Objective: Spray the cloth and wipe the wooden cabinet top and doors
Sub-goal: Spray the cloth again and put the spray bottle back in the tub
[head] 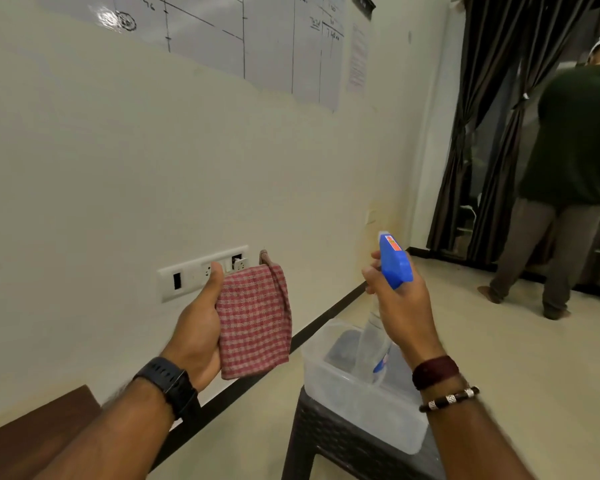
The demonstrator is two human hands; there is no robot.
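My left hand [198,327] holds up a folded red-and-white checked cloth [255,320] in front of the wall, its flat face turned to the right. My right hand [400,303] grips a spray bottle [394,261] with a blue trigger head and a clear body, nozzle pointing up and left toward the cloth, a short gap apart. A corner of the dark wooden cabinet top [32,434] shows at the lower left, under my left forearm. The cabinet doors are out of view.
A clear plastic tub [329,382] sits on a dark wicker stool [326,441] below my right hand. A switch plate [187,275] is on the wall behind the cloth. Another person [568,174] stands by dark curtains [475,133] at the far right.
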